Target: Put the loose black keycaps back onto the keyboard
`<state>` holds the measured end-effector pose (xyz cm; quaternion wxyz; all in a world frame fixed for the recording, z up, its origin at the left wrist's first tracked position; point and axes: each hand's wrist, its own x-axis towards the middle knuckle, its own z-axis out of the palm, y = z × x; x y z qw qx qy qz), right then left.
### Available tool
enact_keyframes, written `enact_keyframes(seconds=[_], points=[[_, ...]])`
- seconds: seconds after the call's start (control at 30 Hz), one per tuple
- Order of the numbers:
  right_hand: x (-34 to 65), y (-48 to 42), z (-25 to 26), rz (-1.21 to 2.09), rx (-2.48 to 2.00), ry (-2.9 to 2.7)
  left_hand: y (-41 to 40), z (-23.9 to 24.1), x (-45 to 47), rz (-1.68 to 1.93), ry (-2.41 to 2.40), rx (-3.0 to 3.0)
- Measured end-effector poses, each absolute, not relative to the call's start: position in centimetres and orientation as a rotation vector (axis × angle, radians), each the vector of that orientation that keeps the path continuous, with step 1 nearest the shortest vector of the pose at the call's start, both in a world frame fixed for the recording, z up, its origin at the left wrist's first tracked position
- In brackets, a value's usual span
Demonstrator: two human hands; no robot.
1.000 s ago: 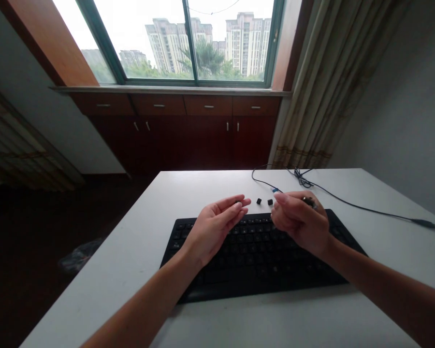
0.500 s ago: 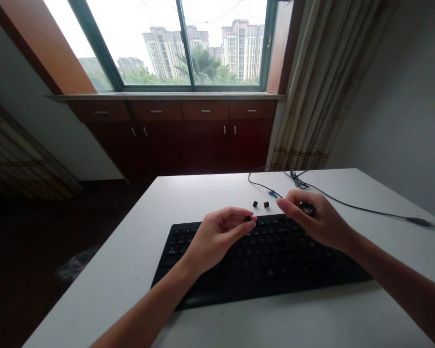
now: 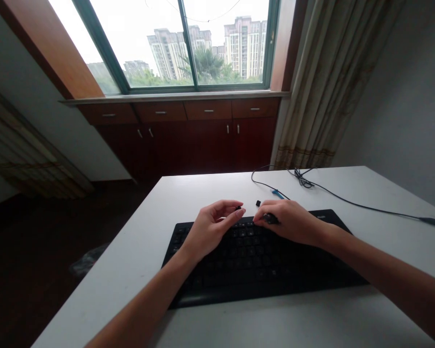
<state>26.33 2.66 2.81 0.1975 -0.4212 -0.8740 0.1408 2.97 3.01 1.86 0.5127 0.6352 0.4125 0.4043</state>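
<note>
A black keyboard (image 3: 235, 278) lies on the white table beneath both hands. My left hand (image 3: 212, 227) is closed in a pinch on a small black keycap (image 3: 238, 208), held above the keyboard's top edge. My right hand (image 3: 290, 220) is closed around a dark object with a rounded end (image 3: 270, 218); most of it is hidden in the palm, so its kind is unclear. The fingertips of that hand are down at the top row of keys. Just behind them, a loose black keycap (image 3: 258, 203) rests on the tabletop.
A black cable (image 3: 351, 199) with a tangled loop runs across the back right of the white table (image 3: 192, 193). Near it is a blue tie or tag (image 3: 276, 193). Beyond the table stand a red-brown cabinet (image 3: 203, 145), a window and curtains.
My right hand has moved left and down to the top key row, covering one of the two loose keycaps. My left hand has shifted slightly left, still pinching its keycap.
</note>
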Motion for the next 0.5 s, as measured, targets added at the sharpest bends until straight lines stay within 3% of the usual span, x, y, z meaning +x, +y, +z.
enact_keyframes(seconds=[0.5], points=[[27.06,3.10,2.71,0.340,-1.107,-2.519,2.92,1.91,3.00,0.964,0.907,1.430]])
